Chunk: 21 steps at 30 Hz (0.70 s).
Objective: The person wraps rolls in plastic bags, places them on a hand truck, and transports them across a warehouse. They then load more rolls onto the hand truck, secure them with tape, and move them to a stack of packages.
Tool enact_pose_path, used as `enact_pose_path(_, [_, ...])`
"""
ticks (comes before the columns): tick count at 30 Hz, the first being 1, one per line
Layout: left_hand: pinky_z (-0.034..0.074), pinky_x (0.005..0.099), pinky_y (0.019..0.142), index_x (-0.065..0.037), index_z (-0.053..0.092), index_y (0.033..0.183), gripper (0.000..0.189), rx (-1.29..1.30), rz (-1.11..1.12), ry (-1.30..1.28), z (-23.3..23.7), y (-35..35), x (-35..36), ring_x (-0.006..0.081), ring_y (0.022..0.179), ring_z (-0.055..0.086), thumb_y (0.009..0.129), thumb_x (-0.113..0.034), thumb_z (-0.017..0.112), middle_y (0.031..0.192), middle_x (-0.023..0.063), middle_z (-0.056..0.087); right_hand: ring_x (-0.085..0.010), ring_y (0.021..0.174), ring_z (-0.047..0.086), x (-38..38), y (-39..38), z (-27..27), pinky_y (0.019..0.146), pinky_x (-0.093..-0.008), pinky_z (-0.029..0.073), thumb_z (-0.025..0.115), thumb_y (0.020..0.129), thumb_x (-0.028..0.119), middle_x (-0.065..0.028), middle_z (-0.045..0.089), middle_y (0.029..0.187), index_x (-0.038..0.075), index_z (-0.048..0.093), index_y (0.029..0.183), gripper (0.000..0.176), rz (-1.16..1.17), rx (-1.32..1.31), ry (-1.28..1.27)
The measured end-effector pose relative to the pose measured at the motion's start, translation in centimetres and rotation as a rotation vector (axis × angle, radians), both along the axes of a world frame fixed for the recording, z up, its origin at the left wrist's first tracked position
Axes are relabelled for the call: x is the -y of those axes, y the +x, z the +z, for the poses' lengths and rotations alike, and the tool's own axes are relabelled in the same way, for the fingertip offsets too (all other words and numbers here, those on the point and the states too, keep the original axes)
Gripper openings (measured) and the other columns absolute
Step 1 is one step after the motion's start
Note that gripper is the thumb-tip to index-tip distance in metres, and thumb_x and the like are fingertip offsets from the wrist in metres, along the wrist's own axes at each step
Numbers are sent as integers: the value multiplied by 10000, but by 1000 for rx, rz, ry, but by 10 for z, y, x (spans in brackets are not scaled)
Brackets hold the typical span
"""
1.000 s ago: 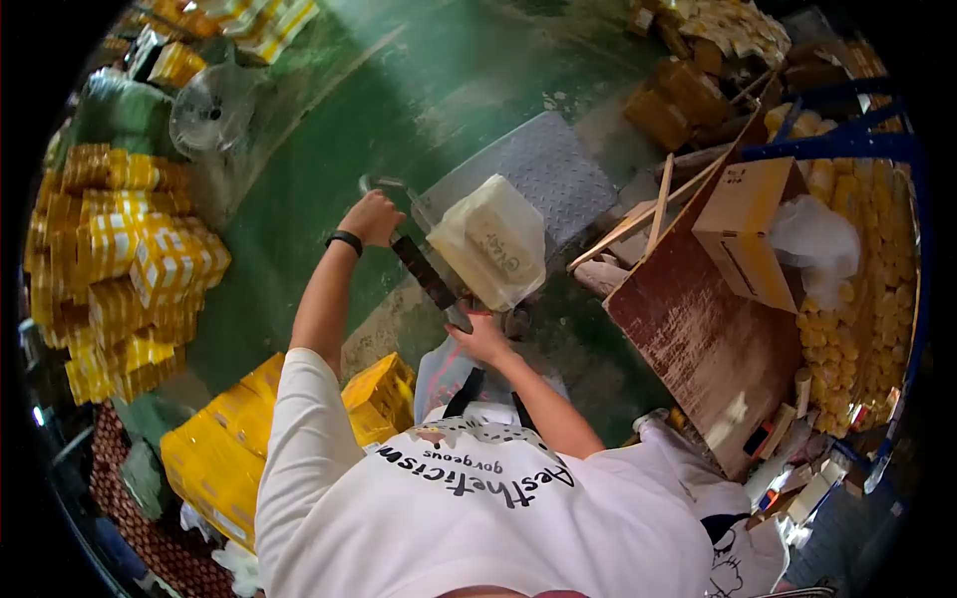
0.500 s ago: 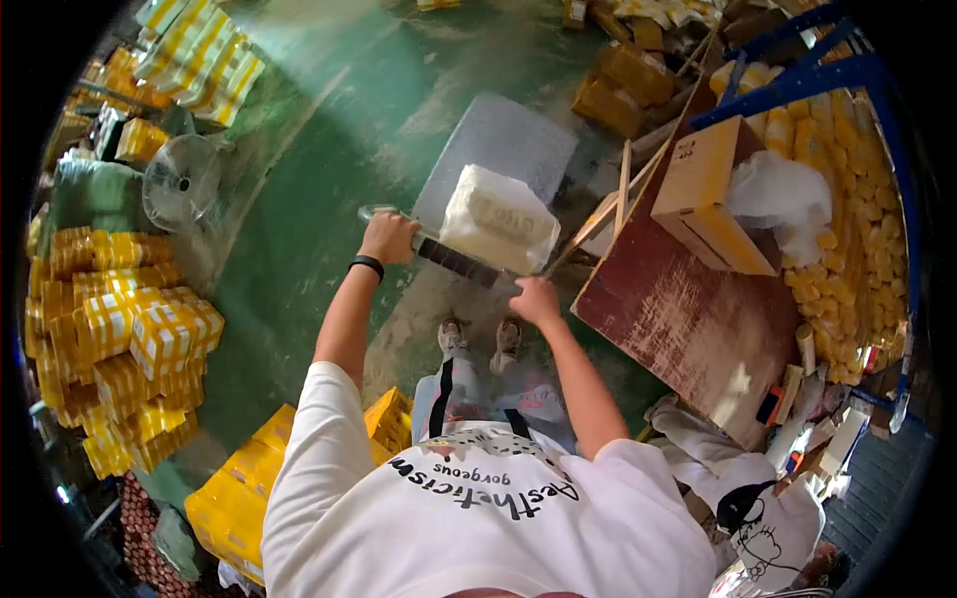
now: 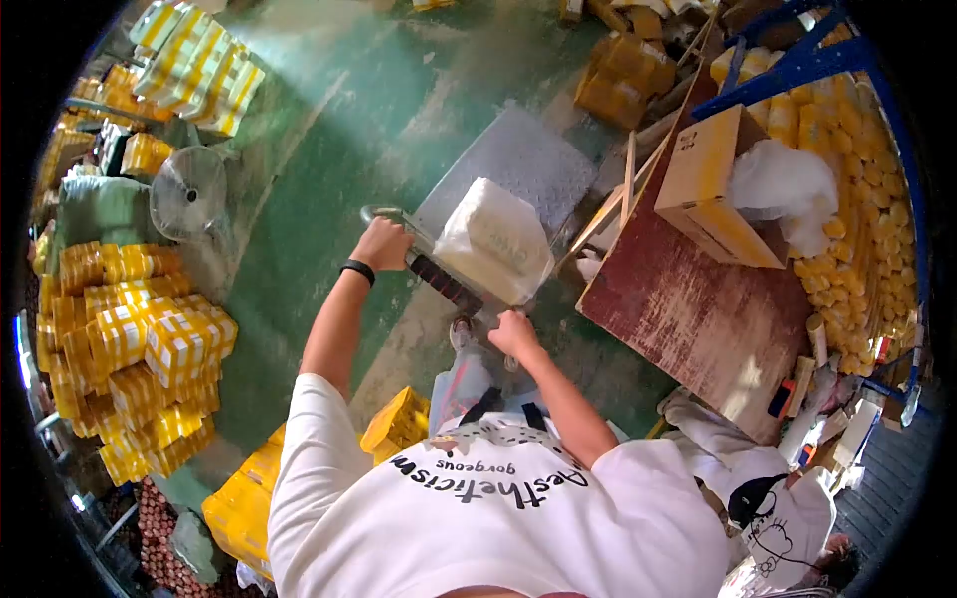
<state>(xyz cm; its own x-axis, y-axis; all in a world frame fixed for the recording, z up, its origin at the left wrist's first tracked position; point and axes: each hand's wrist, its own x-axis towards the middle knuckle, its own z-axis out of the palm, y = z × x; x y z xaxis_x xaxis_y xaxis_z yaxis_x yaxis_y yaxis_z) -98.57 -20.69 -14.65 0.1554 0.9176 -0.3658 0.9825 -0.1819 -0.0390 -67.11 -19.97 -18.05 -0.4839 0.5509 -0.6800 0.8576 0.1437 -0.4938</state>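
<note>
A whitish wrapped block (image 3: 494, 241) rests on a grey metal platform cart (image 3: 518, 159) in the middle of the view. Along the cart's near edge runs a handle bar (image 3: 445, 282) with a dark grip. My left hand (image 3: 383, 245), with a black band on its wrist, is closed around the bar's left end. At the bar's right end my right hand (image 3: 512, 334) is closed on it. The block sits just beyond the bar, between my two hands. My feet are partly visible below the bar.
Yellow-taped boxes (image 3: 150, 349) are piled at left near a fan (image 3: 188, 193). More yellow packages (image 3: 244, 508) lie close at lower left. At right, a reddish board (image 3: 698, 329) carries an open carton (image 3: 700, 169). A blue frame (image 3: 788, 75) stands behind it. Another person (image 3: 783, 508) is at lower right.
The cart handle and both my hands have swung slightly, the right hand moving left and nearer to me. The cart has turned a little, and my legs have shifted in a step.
</note>
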Motion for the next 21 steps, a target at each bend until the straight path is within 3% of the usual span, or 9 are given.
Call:
enact_pose_path(4, [458,338,556,-143,653,630,161,31,-26,17,4,7,15,225,636,632,542,-275,629,618,58,622,-364,939,586,21,2,-17,827,-410,459,568,624,180,-266,611,905,-55,624,873,347,68,83,-179])
enact_pose_path(7, [439,341,612,-149,623,699,184,178,-38,52,-6,19,40,246,591,595,564,-274,618,586,50,589,-362,919,600,36,16,6,813,-404,469,569,634,185,-268,616,883,-79,611,841,338,-18,-94,25])
enact_pose_path(8, [443,335,633,-148,615,703,187,128,25,30,-9,25,49,223,617,602,571,-280,616,608,45,599,-388,916,590,30,15,25,813,-404,472,573,632,196,-284,601,918,-72,612,858,354,19,53,-18])
enact_pose_path(9, [444,335,643,-152,619,723,198,140,58,7,-14,37,65,217,628,603,573,-281,614,621,42,604,-402,948,569,24,23,7,836,-408,465,575,630,207,-299,573,989,-51,621,889,369,71,148,-241])
enact_pose_path(11, [445,333,662,-159,628,764,225,126,106,9,-26,46,72,205,650,606,577,-283,611,646,38,614,-413,858,592,21,37,13,778,-435,482,588,621,191,-306,593,875,-93,603,857,370,154,133,-96])
enact_pose_path(15, [443,336,676,-171,626,818,284,281,155,121,-17,65,80,210,658,596,549,-260,620,667,29,621,-405,864,586,4,47,22,774,-449,478,581,613,171,-279,601,884,-49,629,808,298,179,236,-64])
enact_pose_path(16, [445,336,676,-165,627,821,285,340,137,181,-29,60,87,218,665,590,544,-232,619,673,33,616,-396,879,585,9,47,22,798,-445,472,573,595,169,-271,601,902,-19,641,860,332,199,239,-42])
enact_pose_path(20, [448,354,686,-148,626,841,303,347,201,89,-26,68,100,240,703,589,546,-218,618,700,47,610,-384,892,582,19,61,8,810,-449,463,591,585,188,-241,607,918,27,648,903,362,189,171,86])
enact_pose_path(21, [450,364,689,-141,622,856,308,304,216,14,-17,73,91,249,719,590,560,-230,629,725,55,611,-382,844,584,14,67,4,789,-416,472,657,605,242,-222,614,855,11,622,881,362,172,119,98])
